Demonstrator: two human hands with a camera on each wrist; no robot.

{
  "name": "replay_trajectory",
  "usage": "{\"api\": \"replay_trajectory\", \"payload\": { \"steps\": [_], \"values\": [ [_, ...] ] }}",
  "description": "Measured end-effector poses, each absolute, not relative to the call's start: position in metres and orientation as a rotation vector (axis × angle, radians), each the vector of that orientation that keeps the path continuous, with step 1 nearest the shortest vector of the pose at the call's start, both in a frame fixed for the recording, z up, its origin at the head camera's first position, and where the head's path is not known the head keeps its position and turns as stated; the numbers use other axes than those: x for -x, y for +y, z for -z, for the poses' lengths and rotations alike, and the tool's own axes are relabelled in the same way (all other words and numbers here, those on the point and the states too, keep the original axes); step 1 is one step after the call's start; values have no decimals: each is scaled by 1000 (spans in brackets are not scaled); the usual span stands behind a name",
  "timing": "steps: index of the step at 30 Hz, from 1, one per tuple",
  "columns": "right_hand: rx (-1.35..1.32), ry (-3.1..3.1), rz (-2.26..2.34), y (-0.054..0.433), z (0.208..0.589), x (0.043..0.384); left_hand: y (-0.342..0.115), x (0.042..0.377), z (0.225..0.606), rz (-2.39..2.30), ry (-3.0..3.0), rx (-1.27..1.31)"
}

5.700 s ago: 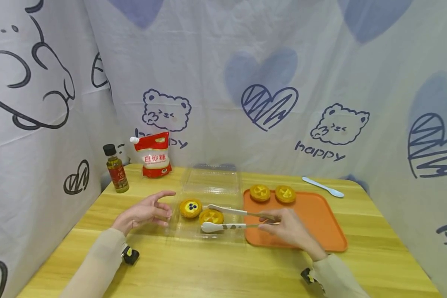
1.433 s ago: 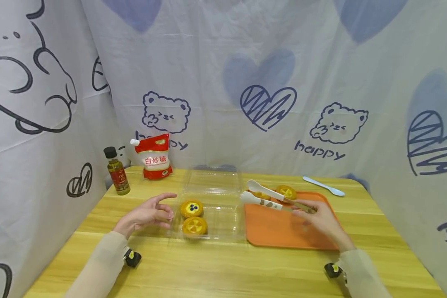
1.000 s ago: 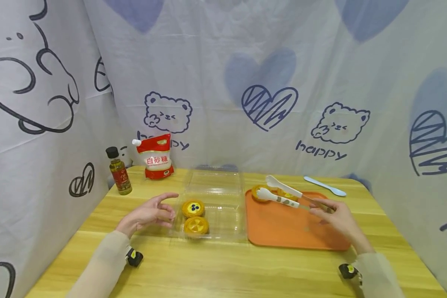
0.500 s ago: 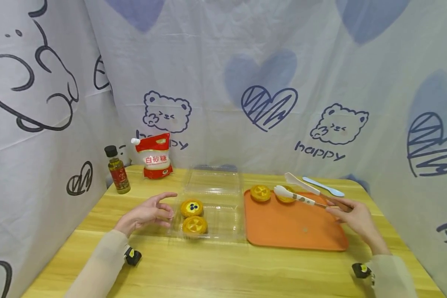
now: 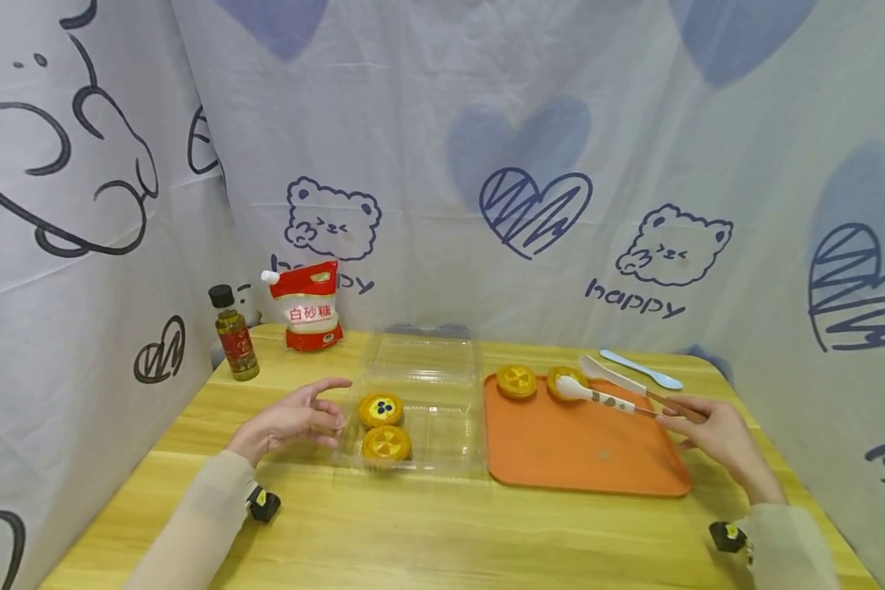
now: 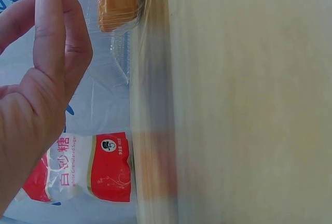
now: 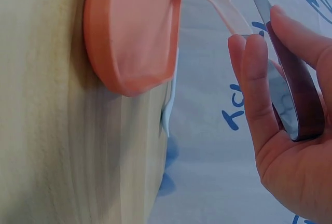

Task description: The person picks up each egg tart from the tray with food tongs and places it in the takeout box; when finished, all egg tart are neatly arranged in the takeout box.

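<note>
Here, nearest us, a pale sleeve (image 5: 199, 524) reaches in from either side over the bare front of the wooden table (image 5: 428, 533), each with a small black device (image 5: 263, 505) at the cuff. Beyond the cuffs we see the left hand (image 5: 291, 419) holding nothing, its fingers loosely spread and bent, just beside the left edge of a clear box (image 5: 442, 469); whether it touches the plastic we cannot tell. The right hand (image 5: 719, 434) pinches the tongs (image 5: 621, 402) between thumb and fingers, and the two arms of the tongs stand apart.

In the box, on its left side, we find a plain tart (image 5: 386, 445) in front and a berry tart (image 5: 380, 408) right behind it. To the right lies the orange tray (image 5: 575, 447), and along its far edge sit a left tart (image 5: 516, 382) and a right tart (image 5: 558, 374). One tip of the tongs overlaps the right tart in the head view, but we cannot tell if they touch.

Farther back, we have the box's lid (image 5: 424, 360) opened away, a blue spoon (image 5: 642, 369) behind the tray, then an upright bottle (image 5: 236, 344) and a red-and-white sugar bag (image 5: 311, 315) at the left. Behind everything hangs a printed cloth (image 5: 428, 98).
</note>
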State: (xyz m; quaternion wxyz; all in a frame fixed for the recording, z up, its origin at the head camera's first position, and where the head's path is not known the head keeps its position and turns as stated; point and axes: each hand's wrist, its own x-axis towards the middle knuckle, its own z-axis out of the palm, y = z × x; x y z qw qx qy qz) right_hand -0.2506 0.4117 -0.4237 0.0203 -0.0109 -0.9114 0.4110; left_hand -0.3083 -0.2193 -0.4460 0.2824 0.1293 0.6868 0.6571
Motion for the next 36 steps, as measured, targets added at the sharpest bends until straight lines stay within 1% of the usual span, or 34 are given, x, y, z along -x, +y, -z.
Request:
{"api": "replay_trajectory", "payload": {
  "steps": [12, 25, 36],
  "values": [
    [16, -2834, -1256, 409, 437, 262, -219, 309, 447, -1759, 1851, -326],
    [66, -2844, -1220, 408, 445, 261, -220, 308, 447, -1761, 1839, -333],
    [65, -2799, -1295, 400, 431, 254, -220, 308, 446, -1761, 1837, -343]
  ]
}}
